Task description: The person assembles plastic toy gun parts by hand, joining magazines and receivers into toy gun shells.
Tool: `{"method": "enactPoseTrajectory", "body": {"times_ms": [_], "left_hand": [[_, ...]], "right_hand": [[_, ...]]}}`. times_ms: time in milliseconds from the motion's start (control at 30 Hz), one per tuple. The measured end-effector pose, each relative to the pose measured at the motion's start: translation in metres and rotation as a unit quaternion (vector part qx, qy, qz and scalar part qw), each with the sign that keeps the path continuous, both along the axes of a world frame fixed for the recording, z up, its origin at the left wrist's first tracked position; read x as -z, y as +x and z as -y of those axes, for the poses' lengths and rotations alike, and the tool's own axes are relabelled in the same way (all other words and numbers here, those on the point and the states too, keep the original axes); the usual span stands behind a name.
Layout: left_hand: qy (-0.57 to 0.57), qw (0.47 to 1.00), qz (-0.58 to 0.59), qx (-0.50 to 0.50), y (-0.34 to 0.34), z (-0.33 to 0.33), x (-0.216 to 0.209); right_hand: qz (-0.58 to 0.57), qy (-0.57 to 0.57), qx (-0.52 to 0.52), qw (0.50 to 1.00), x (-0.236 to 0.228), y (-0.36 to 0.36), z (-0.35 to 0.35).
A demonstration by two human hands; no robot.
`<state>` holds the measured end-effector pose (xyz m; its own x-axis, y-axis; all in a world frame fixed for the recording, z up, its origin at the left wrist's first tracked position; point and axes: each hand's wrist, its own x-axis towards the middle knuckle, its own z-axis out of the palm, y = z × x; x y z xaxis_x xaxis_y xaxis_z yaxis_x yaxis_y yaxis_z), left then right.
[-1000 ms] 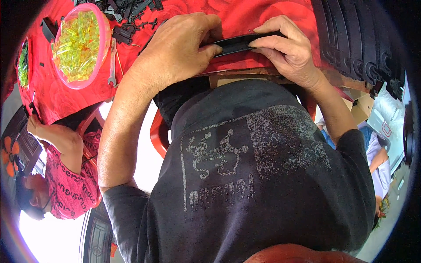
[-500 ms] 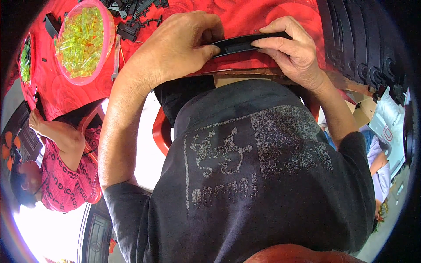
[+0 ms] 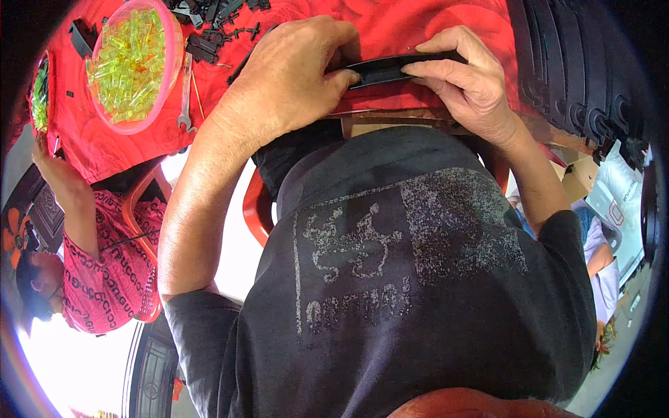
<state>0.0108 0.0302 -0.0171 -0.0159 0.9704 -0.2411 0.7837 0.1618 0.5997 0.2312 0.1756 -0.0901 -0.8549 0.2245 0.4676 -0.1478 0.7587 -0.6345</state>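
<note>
A long black plastic strip-shaped part (image 3: pixel 383 72) is held crosswise just above the near edge of a red-covered table (image 3: pixel 425 21). My left hand (image 3: pixel 301 73) grips its left end, thumb along the near side; the other fingertips are hidden behind the hand. At the right end my right hand (image 3: pixel 463 75) pinches the part between thumb and fingers. A dark end of something sticks out left of my left wrist, mostly hidden.
Left on the table stands a pink-rimmed basin (image 3: pixel 172 42) of yellow-green clear pieces. Beside it lie a wrench (image 3: pixel 185 104) and small black parts (image 3: pixel 205 45). Long black curved parts (image 3: pixel 571 63) are stacked at right. People sit left (image 3: pixel 104 279) and right (image 3: pixel 605 268).
My left hand has shifted slightly right along the black part, showing more of the wrench. My right hand has hardly moved. The person at left has raised an arm and leaned.
</note>
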Motion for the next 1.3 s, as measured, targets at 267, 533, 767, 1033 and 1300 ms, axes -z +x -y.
{"method": "enactPoseTrajectory", "body": {"times_ms": [267, 533, 767, 1033, 1300], "left_hand": [[-0.004, 1.000, 0.004, -0.005, 0.000, -0.003, 0.001], [-0.014, 0.999, 0.018, -0.034, -0.005, -0.003, 0.003], [0.006, 0.999, 0.039, -0.029, -0.014, 0.001, 0.007], [0.010, 0.997, 0.056, -0.049, -0.014, 0.004, 0.008], [0.053, 0.998, 0.017, -0.039, -0.008, 0.003, 0.016]], "right_hand": [[0.028, 0.023, 0.007, 0.999, -0.009, 0.000, 0.001], [0.049, 0.123, -0.075, 0.988, -0.031, -0.024, -0.002], [0.099, 0.114, -0.108, 0.983, -0.032, -0.038, 0.000], [0.116, 0.086, -0.119, 0.982, -0.037, -0.042, 0.001], [0.110, 0.065, -0.109, 0.986, -0.036, -0.043, 0.003]]}}
